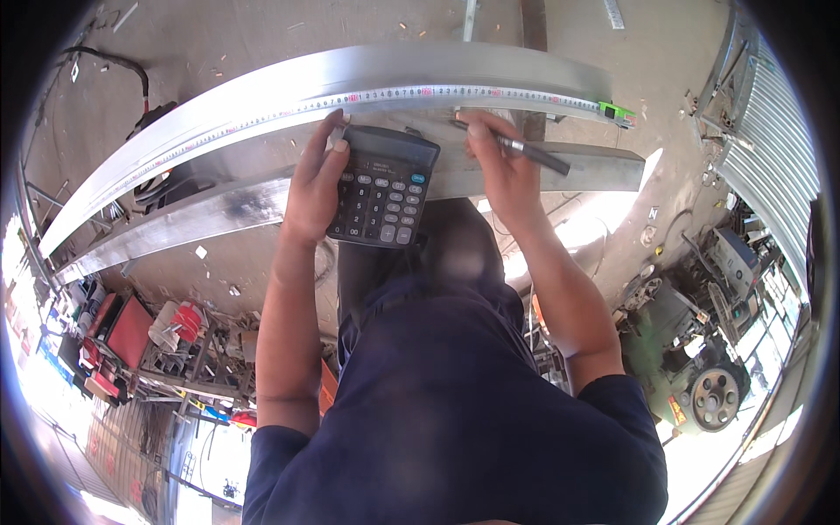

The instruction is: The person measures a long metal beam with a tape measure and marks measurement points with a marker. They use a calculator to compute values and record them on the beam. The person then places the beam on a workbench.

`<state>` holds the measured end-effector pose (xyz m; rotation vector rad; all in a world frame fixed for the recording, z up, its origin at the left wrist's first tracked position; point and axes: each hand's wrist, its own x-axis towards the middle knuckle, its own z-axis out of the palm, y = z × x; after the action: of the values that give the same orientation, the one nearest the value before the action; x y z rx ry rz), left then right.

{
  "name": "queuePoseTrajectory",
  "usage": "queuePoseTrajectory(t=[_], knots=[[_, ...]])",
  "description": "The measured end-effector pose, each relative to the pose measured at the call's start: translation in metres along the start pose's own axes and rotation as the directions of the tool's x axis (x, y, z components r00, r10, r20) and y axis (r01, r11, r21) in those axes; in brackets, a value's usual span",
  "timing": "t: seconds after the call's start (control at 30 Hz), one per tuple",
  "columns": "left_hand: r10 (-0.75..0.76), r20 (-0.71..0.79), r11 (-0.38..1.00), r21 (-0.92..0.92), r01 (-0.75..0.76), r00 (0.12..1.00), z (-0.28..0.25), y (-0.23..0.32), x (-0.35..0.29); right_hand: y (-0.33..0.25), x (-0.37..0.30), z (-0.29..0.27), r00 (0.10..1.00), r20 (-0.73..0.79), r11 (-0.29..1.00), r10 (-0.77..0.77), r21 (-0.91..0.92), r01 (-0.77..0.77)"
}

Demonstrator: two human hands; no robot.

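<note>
Left hand (313,194) grips the calculator (383,197), right hand (507,175) the pen (544,157), both nearside of the tape (394,94). I'd keep the calculator clear of the tape, reading marks squarely.

A grey-brown, smooth floor (332,22), strewn with small pale scraps, extended across the workshop and carried a long, bright strip of sunlight (588,229) toward the right. Along that side, a wall of pale, ribbed metal sheeting (774,131) rose beyond a green metal machine (669,376) with a round, perforated grey wheel (715,398). At lower left, a cluttered, metal-framed bench (192,385) stood near a brownish ribbed wall (109,455), while glaring white daylight (691,472) filled openings on both sides.
</note>
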<state>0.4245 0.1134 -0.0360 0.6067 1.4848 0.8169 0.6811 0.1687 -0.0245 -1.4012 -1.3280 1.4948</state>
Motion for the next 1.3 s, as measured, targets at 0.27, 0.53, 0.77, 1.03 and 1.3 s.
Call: queuePoseTrajectory(t=[0.27,0.53,0.77,1.03,1.3], knots=[[-0.086,0.011,0.982,-0.168,0.087,0.996,0.000,0.008,0.014,0.009,0.060,0.023,0.996,-0.061,0.997,0.063,-0.037,-0.066],[-0.089,0.057,0.984,-0.149,0.097,0.994,-0.014,-0.005,0.025,0.016,0.075,0.042,0.993,-0.039,0.990,0.107,-0.090,-0.110],[-0.101,0.082,0.979,-0.170,0.114,0.991,-0.017,-0.009,0.027,0.025,0.079,0.054,0.998,-0.021,0.993,0.066,-0.093,-0.067],[-0.131,0.086,0.976,-0.166,0.143,0.988,-0.018,-0.005,0.027,0.033,0.083,0.066,1.000,-0.006,0.990,-0.002,-0.143,0.001],[-0.102,0.048,0.969,-0.222,0.110,0.994,-0.018,-0.006,0.029,0.039,0.082,0.064,0.986,0.028,0.928,-0.164,-0.335,0.164]])
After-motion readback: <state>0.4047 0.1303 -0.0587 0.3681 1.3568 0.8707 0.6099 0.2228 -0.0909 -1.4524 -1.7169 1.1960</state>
